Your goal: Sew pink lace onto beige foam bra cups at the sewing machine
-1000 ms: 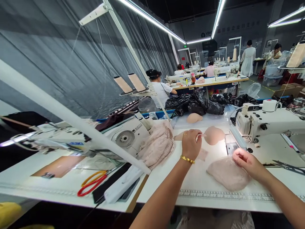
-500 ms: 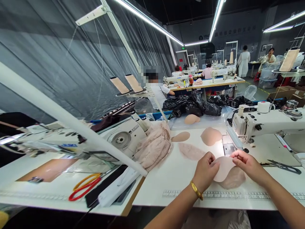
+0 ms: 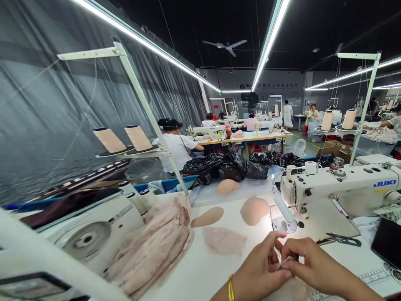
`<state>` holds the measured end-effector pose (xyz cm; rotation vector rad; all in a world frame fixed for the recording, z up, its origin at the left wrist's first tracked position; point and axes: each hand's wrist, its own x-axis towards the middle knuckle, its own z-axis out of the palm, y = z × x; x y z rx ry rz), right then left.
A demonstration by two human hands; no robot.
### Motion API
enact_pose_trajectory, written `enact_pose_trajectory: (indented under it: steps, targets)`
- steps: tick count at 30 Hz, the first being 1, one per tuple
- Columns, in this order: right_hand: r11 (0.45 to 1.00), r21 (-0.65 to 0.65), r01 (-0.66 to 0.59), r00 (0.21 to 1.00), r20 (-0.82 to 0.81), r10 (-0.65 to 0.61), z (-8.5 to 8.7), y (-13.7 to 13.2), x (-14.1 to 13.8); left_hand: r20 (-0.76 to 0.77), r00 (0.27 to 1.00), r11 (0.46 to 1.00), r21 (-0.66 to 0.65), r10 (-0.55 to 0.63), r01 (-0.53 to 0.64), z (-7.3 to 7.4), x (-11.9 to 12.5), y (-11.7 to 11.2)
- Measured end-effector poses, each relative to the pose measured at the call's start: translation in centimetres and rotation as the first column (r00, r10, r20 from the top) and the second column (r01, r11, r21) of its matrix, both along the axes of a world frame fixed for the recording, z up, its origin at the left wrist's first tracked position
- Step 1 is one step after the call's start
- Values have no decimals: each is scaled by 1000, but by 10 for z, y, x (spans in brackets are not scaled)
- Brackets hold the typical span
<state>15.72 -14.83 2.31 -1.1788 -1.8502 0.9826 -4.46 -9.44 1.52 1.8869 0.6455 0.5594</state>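
My left hand (image 3: pixel 261 267), with a gold bracelet at the wrist, is closed with its fingertips on a thin pale beige fabric piece (image 3: pixel 294 291). Opposite it, my right hand (image 3: pixel 313 263) pinches the same fabric, so the fingers of both hands nearly meet. Much of the fabric is hidden behind them; a sheer part hangs below. Just beyond the hands is the sewing machine's lit needle area (image 3: pixel 282 225). On the white table lie a beige bra cup (image 3: pixel 255 210), a flatter beige piece (image 3: pixel 209 216) and a sheer fabric piece (image 3: pixel 224 241).
A white sewing machine (image 3: pixel 347 179) stands at right, with thread snips (image 3: pixel 343 239) and a black phone-like slab (image 3: pixel 387 242) near it. Gathered beige fabric (image 3: pixel 153 251) is heaped at left. Another bra cup (image 3: pixel 228 186) lies before black plastic bags (image 3: pixel 232 165). Co-workers sit farther back.
The view has tilted up and shifted right. My hands have come together; the smooth pale piece stretched between them is out of sight, and thin fabric is now bunched at my fingertips.
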Motion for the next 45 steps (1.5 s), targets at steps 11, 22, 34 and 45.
enact_pose_trajectory:
  steps: [11, 22, 34, 45]
  targets:
    - [936, 258, 239, 969, -8, -245, -20, 13, -2, -216, 942, 810, 580, 257, -88, 7, -41, 24]
    - [921, 378, -95, 893, 441, -89, -66, 38, 28, -262, 949, 433, 886, 175, 165, -28, -27, 16]
    - [791, 532, -303, 823, 564, -63, -72, 57, 79, -463, 853, 446, 834, 240, 326, -45, 37, 49]
    - [818, 492, -297, 780, 619, -89, -74, 52, 82, -324, 899, 436, 883, 295, 175, -54, 40, 43]
